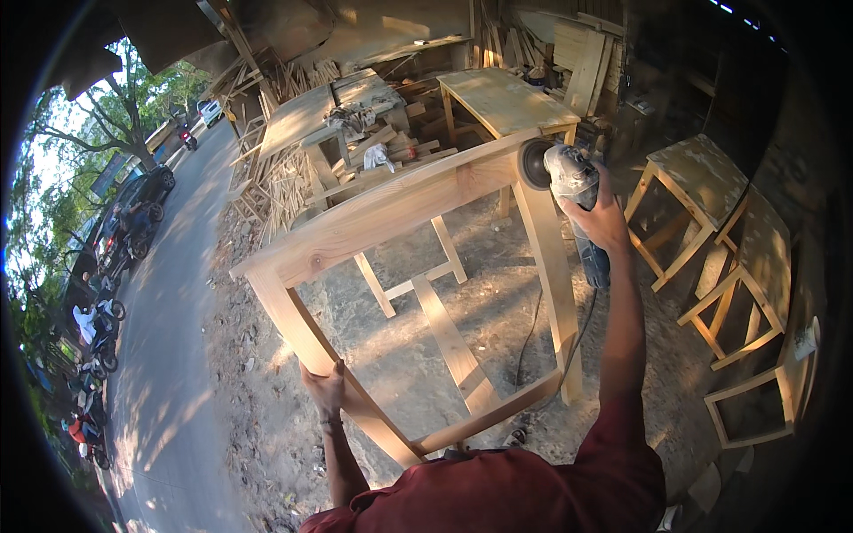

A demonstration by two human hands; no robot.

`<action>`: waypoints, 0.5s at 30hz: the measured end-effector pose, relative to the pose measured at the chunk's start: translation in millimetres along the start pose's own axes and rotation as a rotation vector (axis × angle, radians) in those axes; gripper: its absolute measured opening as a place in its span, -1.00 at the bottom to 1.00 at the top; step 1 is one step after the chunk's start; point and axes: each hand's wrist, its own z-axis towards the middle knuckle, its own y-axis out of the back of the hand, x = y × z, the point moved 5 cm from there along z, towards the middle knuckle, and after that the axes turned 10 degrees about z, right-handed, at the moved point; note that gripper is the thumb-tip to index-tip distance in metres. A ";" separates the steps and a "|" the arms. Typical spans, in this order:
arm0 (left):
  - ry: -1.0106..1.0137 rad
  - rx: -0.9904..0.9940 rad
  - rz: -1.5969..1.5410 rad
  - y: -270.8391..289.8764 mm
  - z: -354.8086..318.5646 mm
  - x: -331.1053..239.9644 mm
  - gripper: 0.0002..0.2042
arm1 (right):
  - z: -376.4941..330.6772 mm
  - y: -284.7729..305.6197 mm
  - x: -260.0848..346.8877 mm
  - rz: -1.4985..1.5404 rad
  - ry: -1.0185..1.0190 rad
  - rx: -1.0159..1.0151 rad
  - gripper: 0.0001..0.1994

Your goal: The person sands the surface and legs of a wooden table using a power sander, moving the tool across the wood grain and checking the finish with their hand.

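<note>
A pale wooden table frame [382,213] stands tilted in front of me, with a wide rail across its far side and legs coming toward me. My left hand [324,389] is closed round the frame's left leg [313,342]. My right hand [602,215] grips a dusty angle grinder [570,173] at the far right corner. Its dark round disc [535,163] is at the joint of the rail and the right leg [549,266], apparently touching the wood. A cord [582,333] hangs down from the grinder. Whether the disc is spinning cannot be told.
Wooden tables [506,98] and heaps of offcuts [391,147] stand beyond the frame. Small worn tables [702,182] line the right side. A road [173,311] with parked motorbikes [107,346] runs along the left. The dirt floor [346,311] carries wood scraps and shade.
</note>
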 end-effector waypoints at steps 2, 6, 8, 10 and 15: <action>0.054 0.020 -0.047 -4.0 -0.5 1.9 -0.43 | -0.6 2.7 -4.4 0.034 0.029 -0.005 -0.13; -0.016 0.003 0.026 -2.3 2.0 -7.4 -0.43 | -15.8 -10.8 22.6 -0.014 -0.015 -0.023 -0.13; -0.008 0.024 -0.026 -3.7 3.8 -11.1 -0.44 | -23.9 -22.1 24.0 0.020 -0.018 -0.007 -0.10; 0.024 0.026 -0.036 -0.4 1.0 -6.4 -0.46 | -37.2 -40.2 36.4 0.098 0.016 0.024 -0.09; 0.066 -0.009 -0.003 -3.8 -1.8 -6.6 -0.49 | -82.3 -83.4 81.1 -0.010 0.154 0.052 -0.09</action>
